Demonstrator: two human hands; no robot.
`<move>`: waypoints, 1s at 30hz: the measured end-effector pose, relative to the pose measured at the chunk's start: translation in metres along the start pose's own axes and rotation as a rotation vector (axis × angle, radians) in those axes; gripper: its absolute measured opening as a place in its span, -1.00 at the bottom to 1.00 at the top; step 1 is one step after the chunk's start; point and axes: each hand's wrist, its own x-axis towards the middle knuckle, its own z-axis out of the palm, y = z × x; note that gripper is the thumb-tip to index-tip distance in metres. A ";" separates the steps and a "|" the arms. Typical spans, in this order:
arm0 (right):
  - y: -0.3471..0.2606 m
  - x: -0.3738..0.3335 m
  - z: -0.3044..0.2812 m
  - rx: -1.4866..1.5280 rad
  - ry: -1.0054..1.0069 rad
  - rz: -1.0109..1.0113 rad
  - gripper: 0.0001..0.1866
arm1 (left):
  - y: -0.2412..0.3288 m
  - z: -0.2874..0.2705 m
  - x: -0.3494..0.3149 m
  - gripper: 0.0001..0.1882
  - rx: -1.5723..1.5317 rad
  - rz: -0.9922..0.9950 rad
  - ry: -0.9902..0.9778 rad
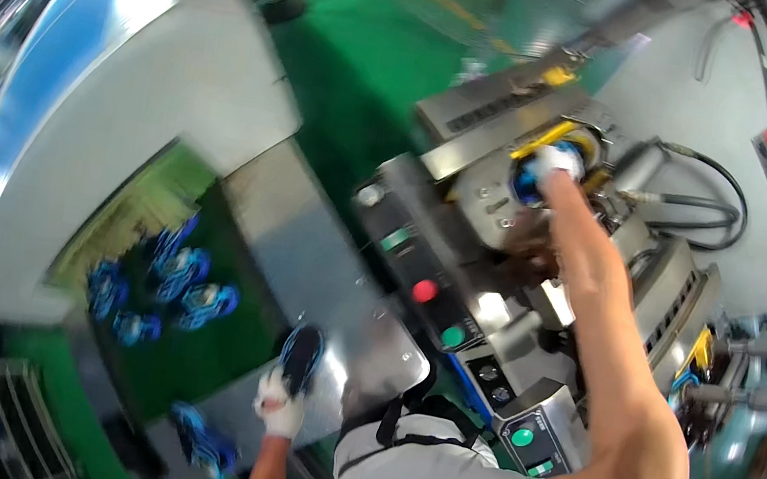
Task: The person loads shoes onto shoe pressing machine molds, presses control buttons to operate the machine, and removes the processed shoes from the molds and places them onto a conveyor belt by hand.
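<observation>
My left hand, in a white glove, is closed on the near end of a dark shoe with light blue lines. The shoe is over the metal table beside the conveyor. Out to the right, my right hand, also gloved, reaches into a metal machine. It is at a blue and dark piece next to a yellow bar. Motion smears this hand, and its fingers do not show clearly. Whether it grips the piece I cannot tell.
Several blue and black shoes lie on a green conveyor at the left, under a pale housing. Another blue shoe lies nearer me. A panel with red and green buttons stands between table and machine. Black hoses hang at right.
</observation>
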 end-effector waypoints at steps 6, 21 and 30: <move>0.066 -0.074 -0.044 1.427 0.312 0.311 -0.59 | 0.001 0.034 0.007 -0.28 -0.140 0.096 0.000; -0.119 -0.374 0.101 0.002 -0.124 0.022 -0.15 | -0.177 -0.039 0.119 -0.25 -0.317 0.101 0.252; -0.153 -0.499 0.083 0.154 -0.307 0.151 -0.05 | -0.367 -0.141 0.262 -0.45 0.019 -0.247 0.364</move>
